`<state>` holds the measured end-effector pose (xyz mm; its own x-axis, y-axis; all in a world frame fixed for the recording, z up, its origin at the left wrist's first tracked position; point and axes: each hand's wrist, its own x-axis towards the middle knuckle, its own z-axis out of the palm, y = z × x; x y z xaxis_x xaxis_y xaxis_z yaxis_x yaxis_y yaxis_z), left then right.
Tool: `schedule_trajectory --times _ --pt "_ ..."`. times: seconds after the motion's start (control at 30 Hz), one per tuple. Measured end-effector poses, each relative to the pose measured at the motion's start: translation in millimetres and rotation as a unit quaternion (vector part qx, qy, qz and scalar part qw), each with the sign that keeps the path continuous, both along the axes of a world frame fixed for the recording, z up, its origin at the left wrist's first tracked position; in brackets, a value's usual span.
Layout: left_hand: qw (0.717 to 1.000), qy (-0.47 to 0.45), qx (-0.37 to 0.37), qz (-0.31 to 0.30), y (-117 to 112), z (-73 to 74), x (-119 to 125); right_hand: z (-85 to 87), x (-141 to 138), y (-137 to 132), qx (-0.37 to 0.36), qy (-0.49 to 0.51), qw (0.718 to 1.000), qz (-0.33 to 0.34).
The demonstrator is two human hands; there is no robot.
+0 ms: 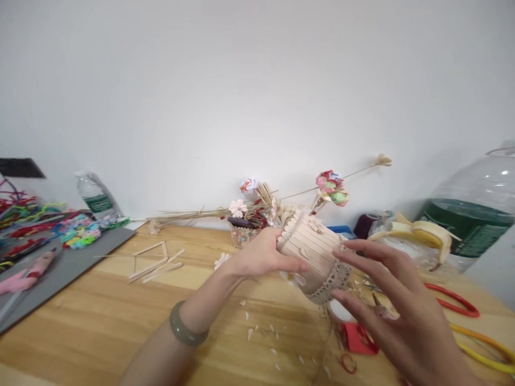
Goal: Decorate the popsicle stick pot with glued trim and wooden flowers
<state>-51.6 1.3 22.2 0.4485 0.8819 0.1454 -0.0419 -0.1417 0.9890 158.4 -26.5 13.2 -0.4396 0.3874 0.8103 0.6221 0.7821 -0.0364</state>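
A round pot made of craft sticks (308, 241) is tilted above the table, its lower right end wrapped in lace trim (332, 281). My left hand (261, 253) grips the pot from the left, with the thumb across its stick wall. At the lace end, my right hand (410, 305) has its fingers spread; whether the fingertips touch the pot I cannot tell. A small pale petal-shaped piece (304, 252) sits on the wall near my left thumb. The fingers behind the pot are hidden.
Behind the pot are paper flowers (332, 187) and dried stems (193, 214). Loose craft sticks (155, 265) lie left. Red-handled scissors (456, 300), a yellow handle loop (486, 348), a banana peel (418, 230) and a large bottle (475, 220) are right. A pink glue gun (30, 276) rests on a grey mat (76, 262).
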Motion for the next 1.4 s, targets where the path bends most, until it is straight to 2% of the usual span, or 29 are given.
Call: schedule_trajectory --times 0.17,0.27,0.33,0.4,0.43,0.5,0.57,0.63,0.7,0.77,1.0,1.1,1.2,1.27,1.4 --pt "0.999 0.040 -0.011 -0.030 4.2 -0.2 -3.8 2.0 -0.3 3.1 -0.010 0.019 0.999 0.049" --pt "0.996 0.082 -0.005 -0.040 8.6 1.5 -10.8 2.4 -1.0 2.6 -0.008 0.033 0.998 0.047" --pt "0.990 0.136 0.020 -0.040 13.7 1.4 -18.1 -3.6 -4.4 -2.2 -0.003 0.027 0.998 0.051" --pt "0.976 0.204 0.059 -0.047 20.3 -0.8 -25.9 -20.8 -12.3 -10.3 -0.036 -0.003 0.995 0.093" --pt "0.970 0.224 0.070 -0.064 23.9 -2.7 -29.4 -34.2 -18.0 -15.0 -0.083 -0.044 0.986 0.135" --pt "0.959 0.249 0.094 -0.097 30.7 -7.4 -34.6 -67.4 -31.1 -24.6 -0.175 -0.101 0.960 0.193" --pt "0.948 0.273 0.112 -0.118 36.2 -12.1 -36.8 -100.3 -43.3 -32.1 -0.228 -0.137 0.941 0.207" --pt "0.941 0.291 0.120 -0.126 39.8 -15.5 -37.0 -122.4 -51.7 -36.3 -0.232 -0.142 0.940 0.206" --pt "0.937 0.300 0.122 -0.127 41.6 -17.4 -36.5 -129.4 -55.1 -37.3 -0.229 -0.146 0.938 0.214" --pt "0.934 0.309 0.125 -0.131 42.1 -18.2 -36.2 -124.1 -54.7 -36.6 -0.233 -0.156 0.934 0.223" --pt "0.923 0.333 0.125 -0.146 40.7 -17.9 -36.5 -83.8 -47.1 -32.6 -0.254 -0.178 0.926 0.215" --pt "0.923 0.337 0.128 -0.136 39.2 -16.1 -35.5 -69.7 -42.7 -23.5 -0.206 -0.129 0.952 0.184" --pt "0.922 0.338 0.139 -0.125 36.3 -12.7 -32.8 -56.8 -39.7 -8.6 -0.132 -0.025 0.982 0.132" --pt "0.925 0.332 0.150 -0.111 33.5 -9.9 -29.8 -48.5 -39.6 1.0 -0.103 0.026 0.990 0.093" --pt "0.932 0.313 0.168 -0.078 26.3 -3.9 -22.4 -36.0 -43.4 11.4 -0.081 0.066 0.994 0.033"
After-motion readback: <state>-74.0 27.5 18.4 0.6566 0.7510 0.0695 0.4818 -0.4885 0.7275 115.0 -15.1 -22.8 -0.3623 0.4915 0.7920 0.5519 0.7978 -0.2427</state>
